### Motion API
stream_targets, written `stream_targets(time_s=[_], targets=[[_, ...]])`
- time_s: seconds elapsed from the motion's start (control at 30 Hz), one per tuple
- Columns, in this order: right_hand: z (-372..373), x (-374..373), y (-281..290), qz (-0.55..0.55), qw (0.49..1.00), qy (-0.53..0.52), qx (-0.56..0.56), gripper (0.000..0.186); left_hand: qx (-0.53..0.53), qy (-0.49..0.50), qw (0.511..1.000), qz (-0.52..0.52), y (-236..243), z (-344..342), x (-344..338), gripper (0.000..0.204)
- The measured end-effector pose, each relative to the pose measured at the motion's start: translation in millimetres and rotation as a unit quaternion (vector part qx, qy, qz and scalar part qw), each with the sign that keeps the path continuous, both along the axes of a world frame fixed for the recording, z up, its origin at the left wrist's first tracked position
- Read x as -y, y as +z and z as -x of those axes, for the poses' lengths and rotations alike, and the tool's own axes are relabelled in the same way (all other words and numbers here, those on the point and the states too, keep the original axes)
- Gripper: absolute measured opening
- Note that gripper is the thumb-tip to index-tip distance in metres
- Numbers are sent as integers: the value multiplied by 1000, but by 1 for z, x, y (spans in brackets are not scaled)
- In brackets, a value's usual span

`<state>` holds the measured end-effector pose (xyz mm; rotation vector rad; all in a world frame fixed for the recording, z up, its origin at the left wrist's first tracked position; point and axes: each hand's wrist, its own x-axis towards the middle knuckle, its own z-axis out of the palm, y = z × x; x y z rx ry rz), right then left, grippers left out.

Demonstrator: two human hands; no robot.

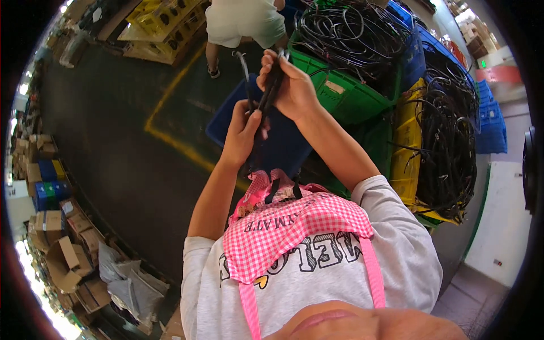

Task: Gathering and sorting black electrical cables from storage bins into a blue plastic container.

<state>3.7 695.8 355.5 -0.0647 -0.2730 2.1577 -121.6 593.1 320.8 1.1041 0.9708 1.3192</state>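
Observation:
Both hands hold black cables (273,90) over a dark blue bin (222,120). My left hand (245,130) grips the lower part, with one cable end standing up from it to a small pale tip (240,55). My right hand (289,88) is higher and to the right, fingers wrapped round the upper length of the cables, near a silvery piece (284,55) at their top. A pink checked apron (297,218) on my body lies below the hands.
Green (345,96), yellow (403,158) and blue crates with tangled cables are at the right. A person in white shorts (243,20) stands ahead, near yellow crates (158,31) on pallets. Yellow lines (150,124) mark the floor. Cardboard boxes (48,224) line the left.

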Motion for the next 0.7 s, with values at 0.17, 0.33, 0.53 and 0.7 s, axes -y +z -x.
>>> stream_targets(time_s=[0.17,0.33,0.53,0.7], targets=[[-3,-12,-30,50,998,-12,21,29,-25,53,998,12,-12,12,28,17],[-5,-26,-56,121,981,-110,100,30,-9,164,985,59,-29,34,64,19],[3,-15,-49,-3,987,-71,146,37,-8,146,985,96,-72,52,101,30],[8,-8,-34,-83,974,-17,209,43,18,40,995,93,-79,53,113,42]])
